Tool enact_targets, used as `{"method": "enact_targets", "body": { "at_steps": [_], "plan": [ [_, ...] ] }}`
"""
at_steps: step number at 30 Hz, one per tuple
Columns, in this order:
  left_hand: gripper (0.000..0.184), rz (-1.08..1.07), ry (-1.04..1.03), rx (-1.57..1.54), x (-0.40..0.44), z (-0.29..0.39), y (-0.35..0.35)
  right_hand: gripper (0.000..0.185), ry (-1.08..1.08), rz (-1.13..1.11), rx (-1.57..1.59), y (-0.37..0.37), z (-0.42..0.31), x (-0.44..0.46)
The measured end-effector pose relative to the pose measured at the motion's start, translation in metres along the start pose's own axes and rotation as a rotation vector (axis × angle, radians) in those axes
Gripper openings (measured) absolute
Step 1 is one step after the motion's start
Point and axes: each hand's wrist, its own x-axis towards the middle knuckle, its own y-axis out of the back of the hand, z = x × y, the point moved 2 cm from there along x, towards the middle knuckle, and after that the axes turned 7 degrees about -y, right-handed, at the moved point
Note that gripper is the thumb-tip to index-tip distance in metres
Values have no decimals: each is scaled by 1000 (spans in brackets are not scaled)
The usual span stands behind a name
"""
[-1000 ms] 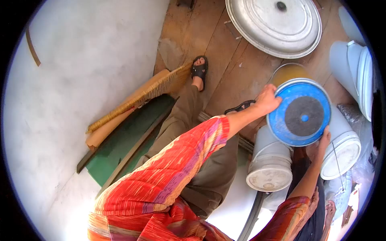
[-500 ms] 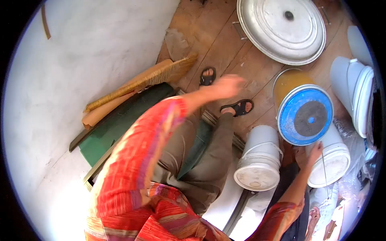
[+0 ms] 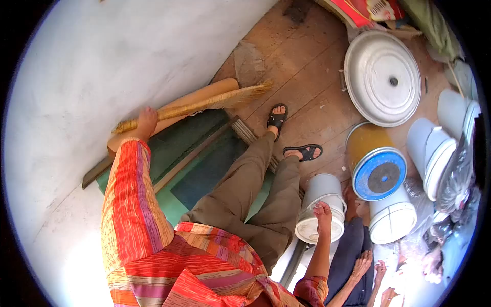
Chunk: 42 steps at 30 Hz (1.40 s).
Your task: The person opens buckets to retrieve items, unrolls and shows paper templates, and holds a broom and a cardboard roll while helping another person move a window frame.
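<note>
My left hand (image 3: 148,122) is closed around the handle of a straw broom (image 3: 197,106), which leans by the white wall with its bristles toward the floor. Over a white lidded bucket (image 3: 323,190) hangs my right hand (image 3: 322,212), fingers loosely curled and apart, holding nothing. Behind that bucket, a yellow-brown drum (image 3: 368,139) with a blue lid (image 3: 380,174) stands on the floor. A brown roll (image 3: 220,89) lies alongside the broom.
Green panels (image 3: 192,148) and wooden strips lean beside my legs. A large metal lid (image 3: 381,77) lies farther ahead. More white buckets (image 3: 393,222) and plastic bags (image 3: 455,179) stand at the right. Another person's hands (image 3: 364,263) rest near dark trousers at the lower right.
My left hand left the blue lid and moved across to the broom, closing on its handle. My right hand came off the blue-lidded drum and moved left. The view has shifted.
</note>
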Motion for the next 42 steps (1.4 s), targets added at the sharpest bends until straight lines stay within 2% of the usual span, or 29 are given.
{"method": "enact_targets", "body": {
  "at_steps": [2, 5, 7, 8, 9, 11, 12, 14, 16, 17, 18, 20, 21, 23, 24, 26, 27, 29, 32, 33, 35, 37, 39, 40, 42],
  "plan": [
    [25, -3, -17, -5, 6, -9, -17, 21, 25, 36, -47, -9, -23, -12],
    [25, -18, -86, -100, 13, -22, -3, 22, 42, 89, -2, -13, -52, -29],
    [33, -264, -212, -446, 12, -22, 2, 22, 26, 164, -16, -18, -68, -38],
    [33, -268, -215, -469, 6, -22, 10, 19, 22, 167, 3, -18, -73, -39],
    [39, -351, -357, -606, 1, -22, 23, 19, 31, 170, -14, -23, -78, -41],
    [44, -412, -493, -749, -2, -25, 51, 18, 11, 176, -44, -36, -90, -44],
    [46, -427, -499, -954, -9, -21, 66, 18, 7, 183, -54, -48, -98, -48],
    [48, -422, -505, -1170, -19, -12, 68, 17, 27, 147, -85, -68, -111, -50],
    [46, -835, -485, -1875, -32, 22, 63, 18, 62, 104, -96, -84, -123, -54],
    [42, -798, -534, -1710, -44, 31, 72, 18, 96, 84, -127, -91, -130, -56],
    [43, -617, -381, -1758, -72, 32, 97, 20, 126, 61, -159, -96, -141, -60],
    [71, -472, -256, -1652, -113, 45, 121, 21, 153, 41, -193, -96, -154, -66],
    [75, -419, -253, -1706, -126, 53, 122, 21, 139, 51, -175, -93, -161, -66],
    [73, 91, -88, -1395, -131, 99, 92, 20, 141, 56, -153, -85, -175, -59],
    [73, 95, -86, -1396, -121, 106, 93, 20, 103, 64, -135, -78, -178, -54],
    [68, 123, 88, -1530, -94, 113, 103, 19, 50, 74, -143, -62, -184, -49],
    [68, 121, 79, -1534, -76, 109, 114, 19, 50, 84, -142, -58, -188, -48],
    [60, -145, 98, -2048, -38, 108, 134, 18, 60, 96, -240, -46, -198, -51],
    [53, -141, 165, -2236, 19, 193, 128, 19, 70, 84, -302, -33, -214, -56],
    [53, -164, 170, -2244, 12, 210, 140, 19, 58, 67, -364, -30, -219, -62],
    [51, -205, 55, -2330, -13, 235, 168, 19, 46, 107, -378, -19, -219, -68],
    [61, -372, -149, -2254, -63, 221, 190, 19, 82, 129, -385, 3, -220, -51],
    [75, -460, -367, -1971, -112, 188, 203, 18, 73, 125, -378, 10, -226, -54],
    [75, -466, -359, -1970, -134, 190, 198, 18, 83, 112, -361, 17, -226, -54],
    [83, -227, -439, -1573, -159, 185, 191, 16, 91, 122, -323, 19, -224, -55]
  ]
}}
